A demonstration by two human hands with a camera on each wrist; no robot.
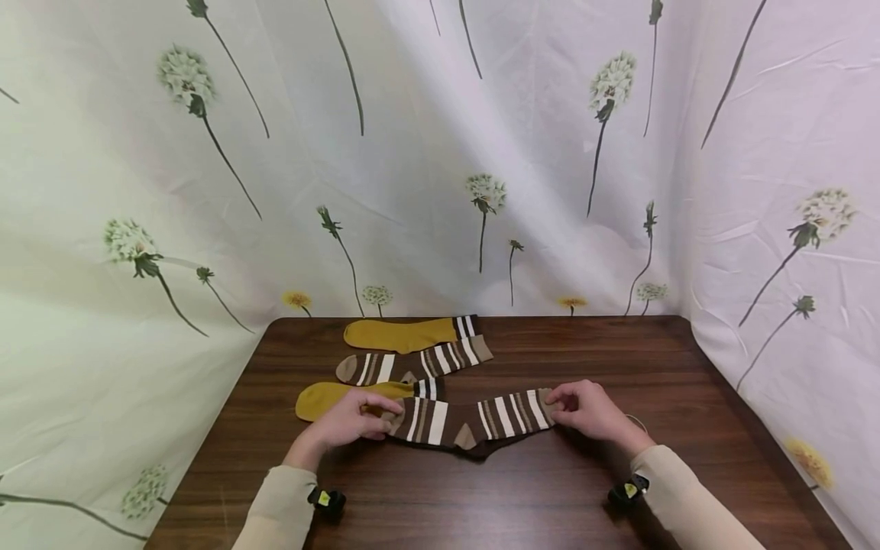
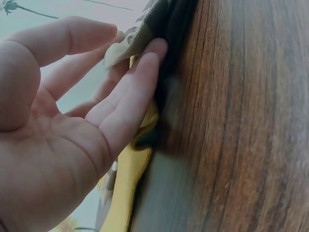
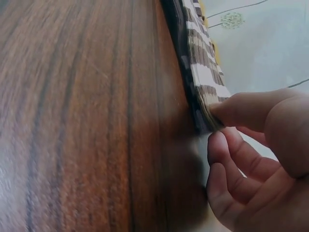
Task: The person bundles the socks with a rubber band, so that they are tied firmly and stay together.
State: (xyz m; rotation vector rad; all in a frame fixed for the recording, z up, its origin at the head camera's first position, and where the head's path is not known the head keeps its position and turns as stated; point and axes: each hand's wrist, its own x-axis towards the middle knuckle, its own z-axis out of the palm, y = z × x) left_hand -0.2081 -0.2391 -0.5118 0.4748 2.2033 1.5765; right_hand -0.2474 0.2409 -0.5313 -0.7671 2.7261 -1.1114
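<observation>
A brown sock with white and tan stripes (image 1: 507, 416) stretches between both hands near the middle of the table. At its tan toe, the left hand (image 1: 354, 418) pinches the fabric; in the left wrist view the thumb and fingers close around this tan end (image 2: 126, 50). The right hand (image 1: 587, 410) grips the cuff, with thumb and fingertips at the striped edge (image 3: 208, 99) in the right wrist view. A dark layer shows along the sock's near edge. Just behind the left hand lies a mustard sock (image 1: 321, 399), partly covered by that hand and the striped sock.
Farther back, a second striped sock (image 1: 374, 369) lies flat, with another mustard sock (image 1: 399, 334) with a black-and-white cuff behind it. All rest on a dark wooden table (image 1: 440, 512). White flower-printed cloth (image 1: 426, 153) hangs along the table's back and sides.
</observation>
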